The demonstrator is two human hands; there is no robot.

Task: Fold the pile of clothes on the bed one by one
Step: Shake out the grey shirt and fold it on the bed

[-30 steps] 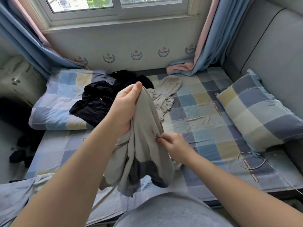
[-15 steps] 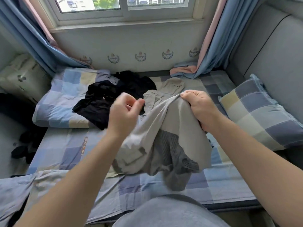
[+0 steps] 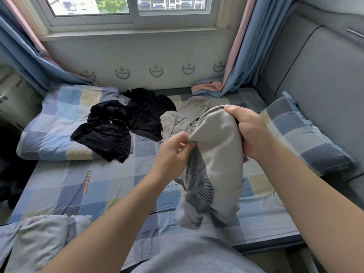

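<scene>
While the grey garment [image 3: 218, 154] is hanging in the air over the checked bed [image 3: 94, 190], both hands are gripping it up near its top. The right hand [image 3: 248, 131] is curling round the upper edge, thumb lying on top of the fabric, and the left hand [image 3: 173, 154] is pinching a fold of the same piece just beside it, thumb against fingers. So neither hand is spread out; both are closing on cloth. A darker ribbed part is showing on the garment's lower left side, and the bottom end is coming out blurry, so I can't tell what sort of garment it is.

Behind the hands, the rest of the pile is sitting on the bed: a beige piece [image 3: 183, 117] lying crumpled, and black clothes [image 3: 118, 127] touching it on the left, partly draping over a checked pillow [image 3: 57, 119]. Another checked pillow [image 3: 307, 138] is leaning at the right side. Some pale blue cloth [image 3: 39, 239] is lying at the near left corner.
</scene>
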